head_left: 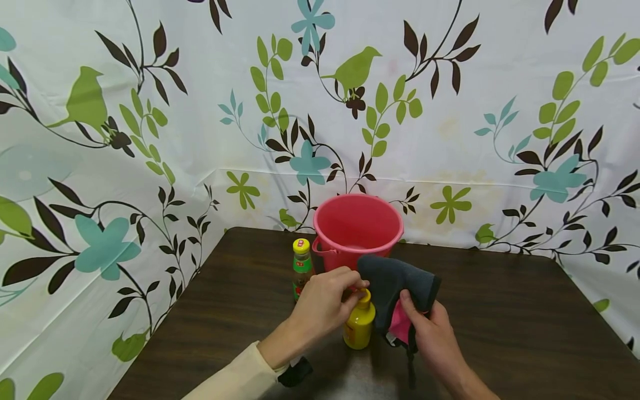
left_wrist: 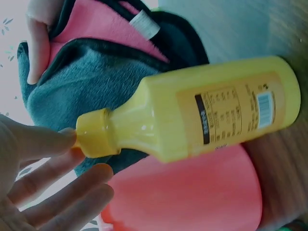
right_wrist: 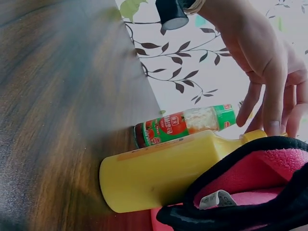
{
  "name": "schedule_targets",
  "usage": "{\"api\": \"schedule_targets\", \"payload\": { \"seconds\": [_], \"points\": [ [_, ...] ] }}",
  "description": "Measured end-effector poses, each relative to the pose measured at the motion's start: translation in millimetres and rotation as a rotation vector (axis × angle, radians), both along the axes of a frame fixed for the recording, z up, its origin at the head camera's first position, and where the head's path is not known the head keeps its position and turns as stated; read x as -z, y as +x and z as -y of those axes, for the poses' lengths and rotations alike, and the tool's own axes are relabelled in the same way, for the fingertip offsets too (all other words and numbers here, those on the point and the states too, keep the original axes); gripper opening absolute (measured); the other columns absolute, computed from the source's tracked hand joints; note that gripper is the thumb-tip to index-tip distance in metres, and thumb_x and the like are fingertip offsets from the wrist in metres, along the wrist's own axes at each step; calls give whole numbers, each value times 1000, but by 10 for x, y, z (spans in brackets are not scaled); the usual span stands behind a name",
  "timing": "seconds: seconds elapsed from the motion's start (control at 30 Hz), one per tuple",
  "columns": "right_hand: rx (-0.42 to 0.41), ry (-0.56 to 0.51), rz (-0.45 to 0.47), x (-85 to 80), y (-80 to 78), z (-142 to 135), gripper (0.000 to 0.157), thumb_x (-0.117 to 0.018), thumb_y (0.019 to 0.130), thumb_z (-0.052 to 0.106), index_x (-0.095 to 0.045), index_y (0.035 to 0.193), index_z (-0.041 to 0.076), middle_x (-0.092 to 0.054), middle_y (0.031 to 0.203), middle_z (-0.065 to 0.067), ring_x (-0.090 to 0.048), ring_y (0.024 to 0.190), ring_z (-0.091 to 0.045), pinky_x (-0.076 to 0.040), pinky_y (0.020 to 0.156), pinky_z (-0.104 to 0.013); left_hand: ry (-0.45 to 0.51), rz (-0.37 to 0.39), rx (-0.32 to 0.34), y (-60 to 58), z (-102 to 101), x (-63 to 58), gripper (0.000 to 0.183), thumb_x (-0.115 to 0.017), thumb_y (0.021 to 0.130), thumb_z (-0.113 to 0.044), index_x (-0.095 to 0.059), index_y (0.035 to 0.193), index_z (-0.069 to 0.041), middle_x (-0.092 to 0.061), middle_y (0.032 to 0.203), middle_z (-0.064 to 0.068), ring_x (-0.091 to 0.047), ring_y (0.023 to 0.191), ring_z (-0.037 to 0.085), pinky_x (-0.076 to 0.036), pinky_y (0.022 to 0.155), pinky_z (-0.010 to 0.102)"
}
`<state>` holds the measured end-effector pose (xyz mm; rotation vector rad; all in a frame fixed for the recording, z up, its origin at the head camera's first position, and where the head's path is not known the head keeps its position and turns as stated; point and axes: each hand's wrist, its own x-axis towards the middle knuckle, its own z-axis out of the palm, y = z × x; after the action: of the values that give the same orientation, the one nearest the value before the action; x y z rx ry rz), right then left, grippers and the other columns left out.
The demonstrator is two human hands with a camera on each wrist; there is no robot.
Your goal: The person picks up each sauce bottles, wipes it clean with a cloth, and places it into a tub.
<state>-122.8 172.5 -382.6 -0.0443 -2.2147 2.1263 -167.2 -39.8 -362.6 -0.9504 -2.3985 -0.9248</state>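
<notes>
A yellow plastic bottle (head_left: pixel 359 328) stands upright on the dark table, its printed label showing in the left wrist view. My left hand (head_left: pixel 322 300) pinches its yellow cap (left_wrist: pixel 98 133) between thumb and fingertips. Just right of the bottle, my right hand (head_left: pixel 442 339) grips a dark grey, fleecy cloth (head_left: pixel 395 278) with a pink inner side, black edging and a white tag (left_wrist: pixel 144 25). The thumb lies over the cloth, and its folded part hangs close beside the bottle. Some of the right hand's fingers are hidden behind the fabric.
Behind the hands stands a red bucket (head_left: pixel 360 222), partly covered by the cloth in the head view. A glass bottle (head_left: pixel 302 266) with a yellow cap and green-red labels stands left of it. A patterned curtain (head_left: pixel 200 139) hangs along the back and left of the wooden table (head_left: pixel 235 289).
</notes>
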Motion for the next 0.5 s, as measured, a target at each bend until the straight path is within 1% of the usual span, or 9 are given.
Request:
{"api": "schedule_targets", "payload": {
  "seconds": [0.1,0.17,0.27,0.33,0.4,0.47,0.5],
  "points": [
    [-1,-1,29,14,2,-2,44,-55,111,31,-58,144,1,-74,125,-10,-72,104,-8,-61,88,-25,-62,-41,14,-6,35,-23,17,-86,89,-16,-77,103,-13,-79,99,-1,-77,86,14,-63,81,23],
    [-2,0,46,23,5,-3,44,-55,111,31,-59,144,1,-74,125,-12,-73,103,-9,-61,87,-25,-120,-86,26,-13,63,-39,21,-87,88,-19,-77,106,-14,-79,101,-1,-76,88,14,-63,82,23],
    [-10,14,74,34,12,-9,46,-55,111,33,-58,145,2,-73,131,-14,-72,105,-8,-60,88,-24,-242,-193,40,-30,110,-66,28,-90,86,-24,-76,109,-15,-78,106,-2,-74,96,12,-64,84,23],
    [-14,24,87,44,16,-11,47,-55,111,34,-57,146,3,-72,134,-15,-71,106,-7,-59,88,-23,-329,-288,46,-46,137,-75,33,-91,85,-27,-76,112,-17,-77,109,-4,-72,102,11,-63,86,23],
    [-15,35,98,55,19,-12,48,-55,111,35,-57,148,4,-71,137,-15,-70,107,-6,-58,89,-22,-390,-364,57,-63,158,-81,37,-92,83,-29,-76,114,-18,-76,111,-5,-71,106,11,-63,88,22],
    [-18,34,104,68,21,-5,48,-55,111,35,-57,148,4,-71,136,-15,-70,106,-7,-58,88,-23,-422,-407,69,-79,172,-80,40,-92,83,-29,-76,117,-18,-77,111,-5,-71,107,10,-62,91,22],
    [-21,30,105,75,21,1,47,-55,111,34,-57,147,4,-71,135,-15,-70,105,-7,-58,88,-23,-424,-410,76,-85,177,-80,40,-92,83,-29,-76,118,-18,-77,111,-5,-71,106,10,-62,91,22]
  ]
}}
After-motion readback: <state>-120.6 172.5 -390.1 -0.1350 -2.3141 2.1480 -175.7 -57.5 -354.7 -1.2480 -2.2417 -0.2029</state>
